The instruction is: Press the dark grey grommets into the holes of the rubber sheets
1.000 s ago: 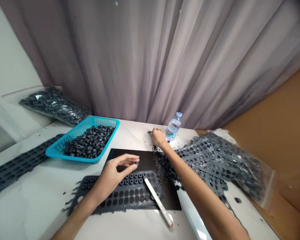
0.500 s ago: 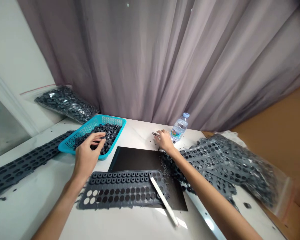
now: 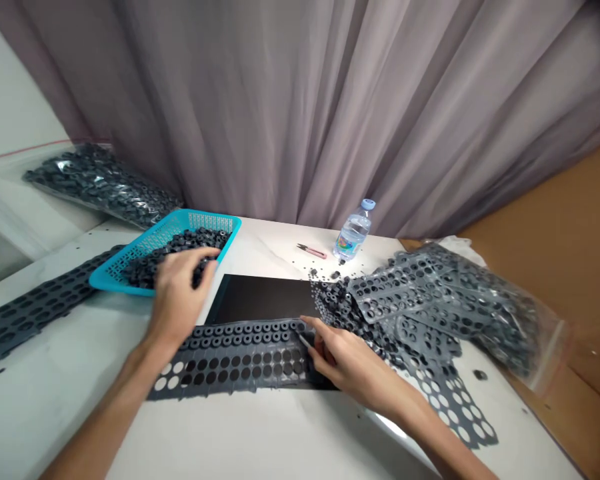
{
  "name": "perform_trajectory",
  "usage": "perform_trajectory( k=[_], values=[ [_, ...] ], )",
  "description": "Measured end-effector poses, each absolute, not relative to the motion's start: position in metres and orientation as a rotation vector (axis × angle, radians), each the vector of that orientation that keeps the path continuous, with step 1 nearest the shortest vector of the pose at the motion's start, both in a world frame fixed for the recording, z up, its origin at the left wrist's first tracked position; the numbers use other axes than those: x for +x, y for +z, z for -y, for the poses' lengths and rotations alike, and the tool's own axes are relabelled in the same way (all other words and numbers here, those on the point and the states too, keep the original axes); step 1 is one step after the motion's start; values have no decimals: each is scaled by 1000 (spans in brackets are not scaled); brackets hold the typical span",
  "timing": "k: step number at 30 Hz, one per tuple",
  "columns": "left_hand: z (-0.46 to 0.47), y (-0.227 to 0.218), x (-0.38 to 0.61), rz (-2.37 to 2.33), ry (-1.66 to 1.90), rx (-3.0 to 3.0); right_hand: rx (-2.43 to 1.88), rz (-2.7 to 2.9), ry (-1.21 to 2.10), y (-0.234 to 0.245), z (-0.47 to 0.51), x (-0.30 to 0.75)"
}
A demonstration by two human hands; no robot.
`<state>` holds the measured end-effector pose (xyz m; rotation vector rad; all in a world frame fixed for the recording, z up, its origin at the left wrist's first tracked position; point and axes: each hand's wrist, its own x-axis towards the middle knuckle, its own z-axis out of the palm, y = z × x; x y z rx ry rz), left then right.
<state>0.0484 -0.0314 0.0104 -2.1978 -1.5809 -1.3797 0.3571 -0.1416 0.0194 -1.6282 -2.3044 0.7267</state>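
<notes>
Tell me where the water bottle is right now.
Head view: the water bottle stands at the far edge of the table, right of centre, just before the curtain, with the pink-handled tool lying close on its left.

Two hands in frame: left hand [image 3: 177, 300] at centre left, right hand [image 3: 353, 367] at lower centre.
One turquoise basket [image 3: 105, 280], loaded with black rubber rings [image 3: 180, 241], too many to count.
One punched sheet [image 3: 230, 363] under both hands.
One black mat [image 3: 265, 300].
One water bottle [image 3: 353, 233].
One pink-handled cutter [image 3: 311, 251].
Two clear bags: upper-left bag [image 3: 95, 187], right-side bag [image 3: 485, 313].
One punched strip [image 3: 25, 320] at far left.
One heap of loose sheets [image 3: 405, 293] at centre right, sheet count not readable.
</notes>
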Motion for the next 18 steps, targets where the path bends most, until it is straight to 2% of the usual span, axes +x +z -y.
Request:
perform_trajectory(
  k=[4,7,13,18],
  values=[
    [58,-5,115,1382,-1169,-2904,-1447,2296,809,27,137,370],
    [73,-16,138,1297,-963,-3170,-1306,2244,873,36,137,382],
    [86,-24,138,1326,-909,-3200,-1210,2268,852,37,137,393],
    [94,-22,141,1302,-838,-3178,-1384,2289,492,18,134,392]
  ],
)
